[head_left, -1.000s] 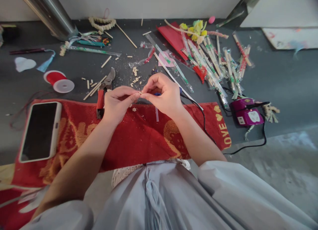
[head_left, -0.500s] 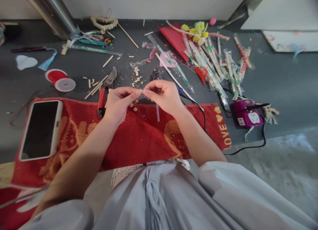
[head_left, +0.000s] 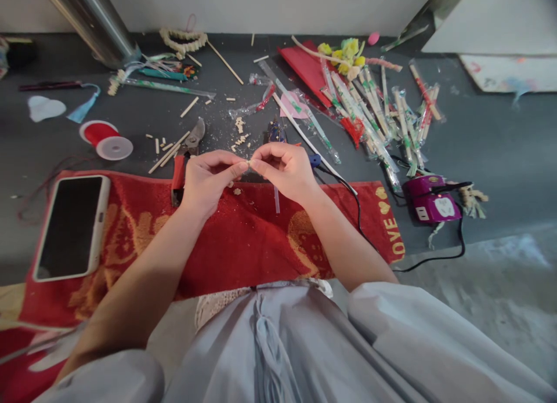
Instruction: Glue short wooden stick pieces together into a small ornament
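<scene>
My left hand (head_left: pixel 206 180) and my right hand (head_left: pixel 285 170) meet above the near edge of the table, thumbs and fingertips pinched together. Between them is a tiny pale wooden piece (head_left: pixel 249 163), mostly covered by the fingertips. Beside my left hand lie pruning shears (head_left: pixel 194 137) with red handles, partly hidden by that hand. A blue glue gun (head_left: pixel 314 160) with a black cord rests under my right hand, largely covered; a clear glue stick (head_left: pixel 277 200) pokes out below. Short cut wooden bits (head_left: pixel 240 141) are scattered just beyond my fingers.
A red towel (head_left: pixel 261 246) covers the front edge, with a phone (head_left: pixel 72 229) at left. Further back are a red thread spool (head_left: pixel 104 139), thin sticks (head_left: pixel 167 151), wrapped chopsticks (head_left: pixel 365 113) and a red envelope (head_left: pixel 304 69). A purple power socket (head_left: pixel 433 199) stands at right.
Both hands have shifted very slightly, still pinched together around the tiny piece. The objects on the table have stayed put.
</scene>
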Available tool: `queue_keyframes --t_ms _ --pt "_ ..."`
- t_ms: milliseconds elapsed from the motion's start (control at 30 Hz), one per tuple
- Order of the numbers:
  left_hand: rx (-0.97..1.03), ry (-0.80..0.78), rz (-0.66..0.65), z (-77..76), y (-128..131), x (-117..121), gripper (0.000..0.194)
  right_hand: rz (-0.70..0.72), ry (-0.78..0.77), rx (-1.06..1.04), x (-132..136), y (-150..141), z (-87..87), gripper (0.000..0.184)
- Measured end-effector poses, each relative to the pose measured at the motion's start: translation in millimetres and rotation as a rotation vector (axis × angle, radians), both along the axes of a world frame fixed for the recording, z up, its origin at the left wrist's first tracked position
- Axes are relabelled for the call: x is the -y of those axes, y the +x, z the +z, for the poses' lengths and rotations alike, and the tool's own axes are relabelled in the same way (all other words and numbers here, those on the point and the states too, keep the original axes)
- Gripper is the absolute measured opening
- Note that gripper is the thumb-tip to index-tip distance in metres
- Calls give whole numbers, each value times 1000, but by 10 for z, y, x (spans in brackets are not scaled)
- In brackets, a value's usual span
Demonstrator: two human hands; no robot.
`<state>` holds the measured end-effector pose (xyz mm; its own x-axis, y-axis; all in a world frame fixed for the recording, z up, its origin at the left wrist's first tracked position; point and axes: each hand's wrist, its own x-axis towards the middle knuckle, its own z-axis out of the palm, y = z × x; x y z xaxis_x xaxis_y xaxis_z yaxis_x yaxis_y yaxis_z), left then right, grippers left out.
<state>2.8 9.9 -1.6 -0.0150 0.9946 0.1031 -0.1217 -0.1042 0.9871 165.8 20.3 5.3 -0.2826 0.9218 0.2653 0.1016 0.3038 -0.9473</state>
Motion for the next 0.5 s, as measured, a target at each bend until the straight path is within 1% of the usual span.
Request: queue_keyframes --t_ms 133,300,500 --pt "-39 11 4 10 1 0 18 3 0 6 -4 -2 -15 29" --pt "-20 11 6 4 6 -2 17 5 6 -4 -9 -1 -16 26" --pt "6 -16 11 -4 7 -3 17 0 -34 -21 -9 -2 -7 33"
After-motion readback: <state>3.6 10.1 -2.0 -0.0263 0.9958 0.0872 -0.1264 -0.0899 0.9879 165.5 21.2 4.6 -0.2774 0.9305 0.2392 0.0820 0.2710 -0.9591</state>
